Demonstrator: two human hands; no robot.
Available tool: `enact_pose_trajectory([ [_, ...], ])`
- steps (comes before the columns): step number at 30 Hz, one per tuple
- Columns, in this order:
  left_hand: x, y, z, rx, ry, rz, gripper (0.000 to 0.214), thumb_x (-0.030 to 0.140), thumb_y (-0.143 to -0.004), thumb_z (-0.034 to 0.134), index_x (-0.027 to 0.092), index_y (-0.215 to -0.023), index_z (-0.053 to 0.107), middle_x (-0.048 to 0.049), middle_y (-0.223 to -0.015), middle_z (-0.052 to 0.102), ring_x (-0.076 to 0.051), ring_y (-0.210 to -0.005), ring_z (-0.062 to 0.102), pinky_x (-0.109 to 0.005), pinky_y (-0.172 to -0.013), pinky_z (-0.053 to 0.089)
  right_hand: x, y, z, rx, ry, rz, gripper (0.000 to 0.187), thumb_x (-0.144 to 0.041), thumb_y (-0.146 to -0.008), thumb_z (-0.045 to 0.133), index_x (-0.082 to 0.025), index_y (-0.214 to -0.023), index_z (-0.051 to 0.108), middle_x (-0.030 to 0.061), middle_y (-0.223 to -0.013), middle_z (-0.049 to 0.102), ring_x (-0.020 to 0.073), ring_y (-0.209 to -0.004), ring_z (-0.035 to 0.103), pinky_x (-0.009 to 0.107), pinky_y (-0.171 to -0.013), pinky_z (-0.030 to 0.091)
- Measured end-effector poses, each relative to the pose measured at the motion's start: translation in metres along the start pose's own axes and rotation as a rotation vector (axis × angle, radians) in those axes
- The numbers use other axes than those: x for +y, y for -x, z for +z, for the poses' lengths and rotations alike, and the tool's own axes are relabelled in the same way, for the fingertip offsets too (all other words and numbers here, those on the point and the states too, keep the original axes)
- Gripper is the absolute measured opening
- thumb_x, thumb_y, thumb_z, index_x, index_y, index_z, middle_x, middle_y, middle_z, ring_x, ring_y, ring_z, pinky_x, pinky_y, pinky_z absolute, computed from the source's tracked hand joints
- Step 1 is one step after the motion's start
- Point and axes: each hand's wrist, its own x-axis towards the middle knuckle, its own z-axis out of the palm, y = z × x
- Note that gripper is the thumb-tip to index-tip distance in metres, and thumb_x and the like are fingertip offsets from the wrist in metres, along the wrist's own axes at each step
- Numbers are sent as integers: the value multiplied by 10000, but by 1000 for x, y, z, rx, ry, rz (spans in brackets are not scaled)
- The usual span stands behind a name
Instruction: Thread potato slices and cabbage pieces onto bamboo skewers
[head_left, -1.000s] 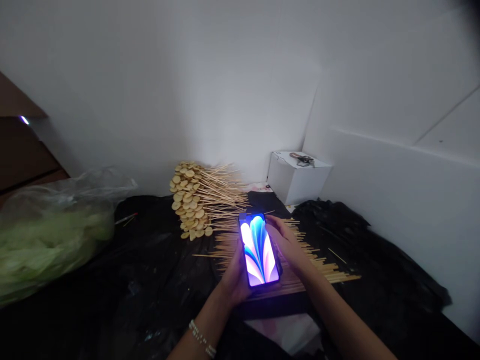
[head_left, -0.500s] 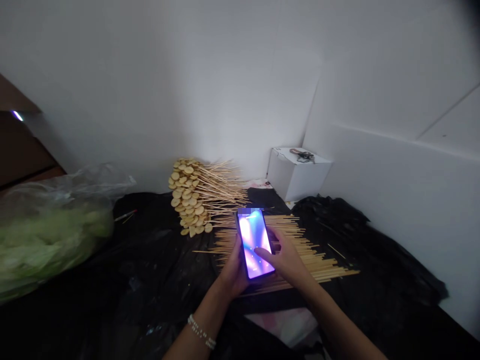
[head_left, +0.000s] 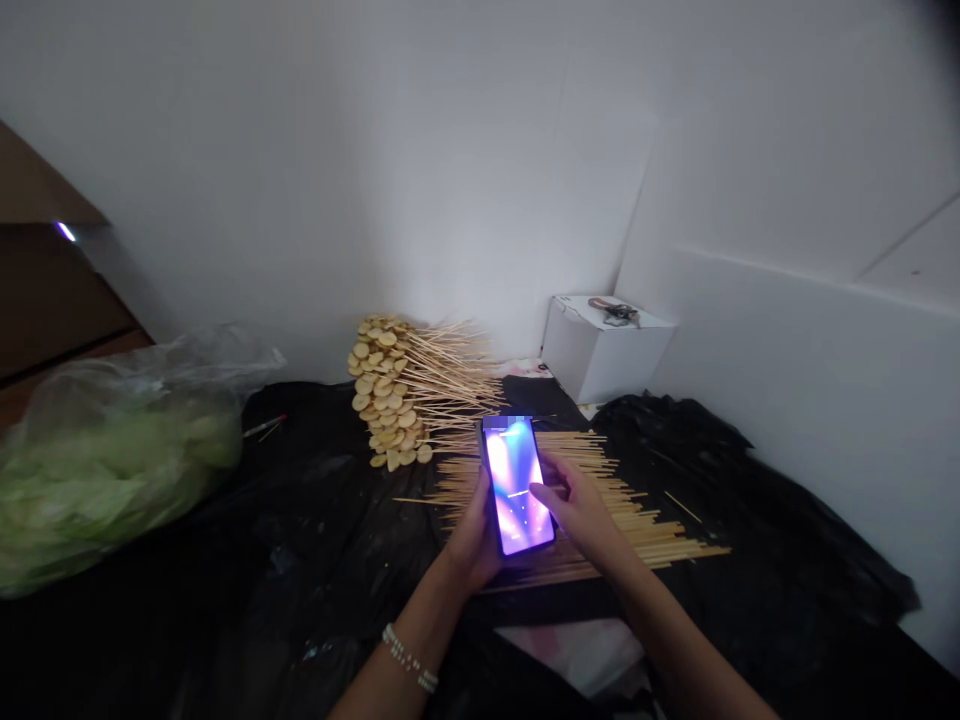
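A smartphone [head_left: 517, 505] with a lit, colourful screen is held upright in front of me. My left hand [head_left: 474, 540] is closed around its left side and lower back, a beaded bracelet [head_left: 409, 658] on that wrist. At the right edge, my right hand [head_left: 581, 508] grips with curled fingers, its thumb at the side of the screen. Below and behind the phone lies a broad layer of bare wooden skewers [head_left: 637, 520]. Left of it are stacked skewers threaded with pale round slices [head_left: 386, 395], their sticks pointing right.
A clear plastic bag [head_left: 135, 450] of pale green leafy vegetables sits at the left. Black plastic sheeting [head_left: 322, 560] covers the surface. A white box [head_left: 607, 345] with a dark item on top stands in the back right corner. A thin pen-like object [head_left: 266, 426] lies near the bag.
My right thumb has shifted from over the screen to its right edge. A short bright line now shows mid-screen. The whole view has shifted slightly, with things appearing further right.
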Motion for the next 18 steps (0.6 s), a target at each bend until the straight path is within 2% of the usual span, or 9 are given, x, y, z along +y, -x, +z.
enact_pose_trajectory([
  [5,1,0,0,-10,-3,-8,672,610,-886,368,122,-1314,540,-182,-1135,680,-326,-1033,637,-513,-974,399,-1,2,-2,6,30,-6,457,-287,-741,588,-188,-1188,574,90,-1090,684,235,-953,649,376,-778,547],
  [11,1,0,-1,-16,29,6,655,583,-906,349,111,-1315,542,-169,-1145,680,-317,-1102,607,-484,-1035,348,6,7,1,43,133,-40,503,-294,-765,604,-206,-1258,550,92,-1198,638,255,-1041,619,419,-864,522],
  [15,1,0,-1,-10,41,30,645,570,-905,375,102,-1317,541,-161,-1143,683,-307,-1125,595,-452,-1064,324,13,13,3,57,212,-84,615,-311,-736,655,-232,-1325,495,90,-1265,588,277,-1153,554,457,-949,471],
  [18,3,0,2,34,31,63,641,557,-906,384,96,-1329,527,-165,-1146,681,-313,-1138,586,-457,-1070,317,17,20,7,57,278,-115,777,-343,-701,702,-247,-1403,384,96,-1364,496,286,-1250,470,475,-1021,408],
])
